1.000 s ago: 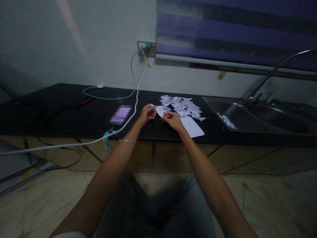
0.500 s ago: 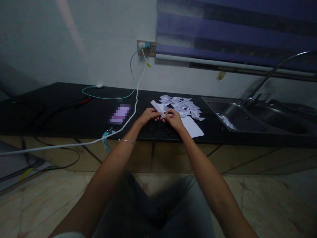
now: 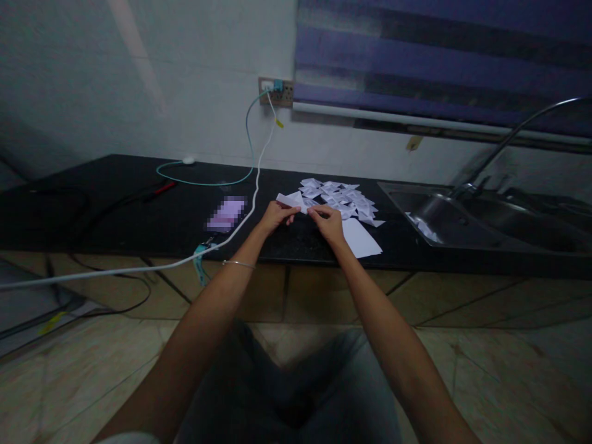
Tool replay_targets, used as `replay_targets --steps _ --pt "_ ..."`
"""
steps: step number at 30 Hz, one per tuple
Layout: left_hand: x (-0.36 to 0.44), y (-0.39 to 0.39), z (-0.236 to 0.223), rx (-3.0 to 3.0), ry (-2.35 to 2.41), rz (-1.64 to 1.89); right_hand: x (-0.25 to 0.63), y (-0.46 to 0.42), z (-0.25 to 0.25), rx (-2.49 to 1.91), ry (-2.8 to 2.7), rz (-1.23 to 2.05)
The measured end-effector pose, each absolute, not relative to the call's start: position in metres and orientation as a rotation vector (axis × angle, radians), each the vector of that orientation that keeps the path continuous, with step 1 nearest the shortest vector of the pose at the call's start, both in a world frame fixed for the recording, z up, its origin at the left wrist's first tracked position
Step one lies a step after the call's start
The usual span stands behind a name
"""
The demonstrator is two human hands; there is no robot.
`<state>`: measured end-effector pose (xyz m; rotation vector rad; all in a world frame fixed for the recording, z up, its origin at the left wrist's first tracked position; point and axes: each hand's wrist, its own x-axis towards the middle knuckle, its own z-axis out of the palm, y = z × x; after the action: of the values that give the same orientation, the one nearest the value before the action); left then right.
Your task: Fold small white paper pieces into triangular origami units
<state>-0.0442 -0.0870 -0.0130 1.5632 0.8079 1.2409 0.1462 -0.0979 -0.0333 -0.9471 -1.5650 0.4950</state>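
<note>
A folded piece of white paper point(image 3: 291, 200) is held just above the black counter between my two hands. My left hand point(image 3: 278, 216) pinches its left part, thumb along the lower edge. On the right end, the thumb and fingertips of my right hand point(image 3: 327, 222) are closed on the same paper. Right behind lies a group of several folded paper pieces point(image 3: 345, 197), white and pointed. Flat white sheets point(image 3: 361, 239) rest beside my right hand, close to the counter's front edge. My fingers cover part of the held paper's lower side.
A white cable point(image 3: 257, 179) crosses the counter left of my hands, next to a phone point(image 3: 226, 214) with a blurred screen and a teal strap point(image 3: 198, 262). A teal cable point(image 3: 208, 184) loops behind. At the right is a steel sink point(image 3: 444, 219) with a curved faucet point(image 3: 504, 139).
The held paper was a narrow, slanting strip; now it lies flatter and shows a wider, pointed face. My right fingers have shifted along its edge, and my hands are slightly farther apart.
</note>
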Motion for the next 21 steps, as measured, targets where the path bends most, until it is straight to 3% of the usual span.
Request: replay_targets --steps 14,21 --pt "-0.0444 -0.0791 -0.0223 1.607 0.791 1.178 0.1453 -0.0993 -0.0354 -0.969 -1.669 0.632" --pt "-0.0447 -0.0808 -0.0185 1.534 0.827 1.151 0.1493 -0.0951 -0.0375 -1.008 -1.665 0.515"
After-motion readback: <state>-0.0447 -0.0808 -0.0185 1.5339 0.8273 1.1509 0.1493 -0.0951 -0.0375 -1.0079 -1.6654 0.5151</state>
